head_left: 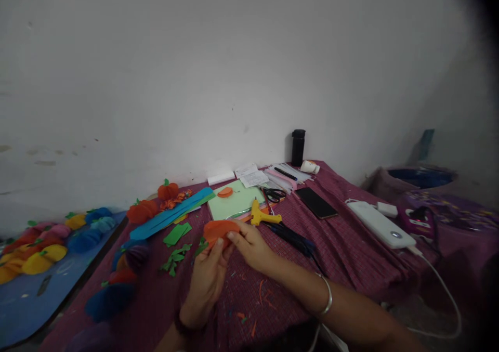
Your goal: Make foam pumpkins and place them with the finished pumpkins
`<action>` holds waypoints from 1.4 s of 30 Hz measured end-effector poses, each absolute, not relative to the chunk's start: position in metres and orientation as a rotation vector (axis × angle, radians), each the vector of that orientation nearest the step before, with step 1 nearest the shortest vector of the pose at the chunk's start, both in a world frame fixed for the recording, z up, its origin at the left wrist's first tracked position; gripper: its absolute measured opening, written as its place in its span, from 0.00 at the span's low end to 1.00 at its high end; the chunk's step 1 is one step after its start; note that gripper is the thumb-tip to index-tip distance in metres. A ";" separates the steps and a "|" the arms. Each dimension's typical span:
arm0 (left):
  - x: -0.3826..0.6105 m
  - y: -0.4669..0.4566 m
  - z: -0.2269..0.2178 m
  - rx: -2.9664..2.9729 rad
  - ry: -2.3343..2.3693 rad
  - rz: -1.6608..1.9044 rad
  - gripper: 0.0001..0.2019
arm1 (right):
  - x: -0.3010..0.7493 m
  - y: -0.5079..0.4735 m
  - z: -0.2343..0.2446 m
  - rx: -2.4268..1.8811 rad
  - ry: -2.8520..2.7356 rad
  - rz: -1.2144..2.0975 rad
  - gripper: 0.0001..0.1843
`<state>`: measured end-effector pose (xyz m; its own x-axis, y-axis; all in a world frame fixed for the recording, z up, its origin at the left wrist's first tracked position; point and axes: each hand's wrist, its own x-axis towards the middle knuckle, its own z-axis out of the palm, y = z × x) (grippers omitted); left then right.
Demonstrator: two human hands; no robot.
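Note:
Between my two hands is an orange paper piece (217,229) with a rounded outline. My left hand (208,274) pinches its lower edge with the thumb in front. My right hand (251,245) grips its right side between thumb and fingers. Just beyond lies a yellow glue gun (265,216) beside black-handled scissors (274,194). A pale green paper stack (237,202) carries another small orange paper piece (225,192). Left of my hands are green paper pieces (177,234) and small cut green leaves (175,260).
Finished paper pumpkins (142,211) sit at the left, more on a blue board (23,310). Blue paper strips (171,215) lie behind. To the right are a phone (315,202), a white power bank (380,223) with a cable, and a black bottle (298,148) against the wall.

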<state>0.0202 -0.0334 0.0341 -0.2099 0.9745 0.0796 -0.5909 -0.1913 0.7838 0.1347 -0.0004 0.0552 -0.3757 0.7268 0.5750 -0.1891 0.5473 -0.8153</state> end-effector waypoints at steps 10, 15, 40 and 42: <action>0.027 -0.037 0.032 0.726 0.788 1.693 0.14 | 0.136 0.000 0.053 -0.469 -1.637 1.013 0.13; 0.025 -0.036 0.026 0.732 0.857 1.707 0.15 | 0.136 0.001 0.053 -0.483 -1.626 1.004 0.12; 0.010 -0.041 0.037 1.749 1.321 1.572 0.11 | 0.176 0.017 0.080 -0.355 -2.240 0.477 0.10; 0.011 -0.040 0.035 1.722 1.341 1.561 0.13 | 0.175 0.019 0.075 -0.373 -2.258 0.410 0.08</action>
